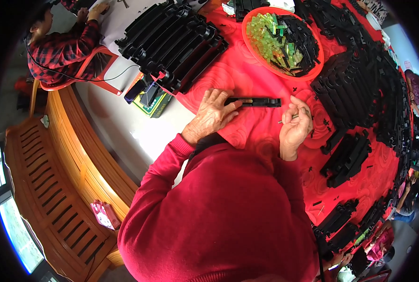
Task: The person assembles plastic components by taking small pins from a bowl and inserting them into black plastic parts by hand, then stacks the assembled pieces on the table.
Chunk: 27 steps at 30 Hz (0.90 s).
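Observation:
A long, narrow black plastic piece [268,102] lies on the red cloth in front of me. My left hand [211,115] grips its left end, with the thumb laid along it and the other fingers over the far side. Inside its channel a small tan strip shows near my thumb. To the right of the piece, apart from it, my right hand [295,126] is turned partly palm up with curled fingers. Between them a thin, short rod [287,120] sticks out to the left; its exact kind is too small to tell.
Beyond the piece stands a red basin [284,73] of yellow-green and black small parts. Black plastic housings [176,44] are stacked at the far left, with more black parts [346,89] piled at right. A wooden bench [59,188] stands left; another person [68,56] sits at far left.

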Each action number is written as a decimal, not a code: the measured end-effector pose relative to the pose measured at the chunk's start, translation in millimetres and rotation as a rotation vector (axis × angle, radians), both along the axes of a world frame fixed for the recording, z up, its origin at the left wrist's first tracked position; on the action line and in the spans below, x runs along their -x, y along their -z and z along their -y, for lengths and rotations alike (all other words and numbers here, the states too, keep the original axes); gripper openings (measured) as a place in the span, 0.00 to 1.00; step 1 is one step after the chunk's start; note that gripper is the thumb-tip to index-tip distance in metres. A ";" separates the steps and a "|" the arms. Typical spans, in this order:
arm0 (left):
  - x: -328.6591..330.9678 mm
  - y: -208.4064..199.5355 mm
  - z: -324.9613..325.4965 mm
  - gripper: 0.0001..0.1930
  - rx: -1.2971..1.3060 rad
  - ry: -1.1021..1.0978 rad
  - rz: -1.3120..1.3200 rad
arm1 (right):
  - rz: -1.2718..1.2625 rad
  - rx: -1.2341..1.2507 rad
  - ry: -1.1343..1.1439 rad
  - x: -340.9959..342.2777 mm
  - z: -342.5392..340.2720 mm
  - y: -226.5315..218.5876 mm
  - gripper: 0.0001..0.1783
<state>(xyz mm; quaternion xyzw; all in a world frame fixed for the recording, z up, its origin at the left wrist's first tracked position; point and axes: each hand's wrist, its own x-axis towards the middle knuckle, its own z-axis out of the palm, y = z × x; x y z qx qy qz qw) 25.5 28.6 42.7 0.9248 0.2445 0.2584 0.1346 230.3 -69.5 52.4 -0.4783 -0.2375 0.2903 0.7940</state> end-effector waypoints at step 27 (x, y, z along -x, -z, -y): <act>-8.4 11.2 -5.1 0.09 0.030 -0.004 -0.035 | 0.045 0.012 -0.264 58.0 -69.7 16.4 0.14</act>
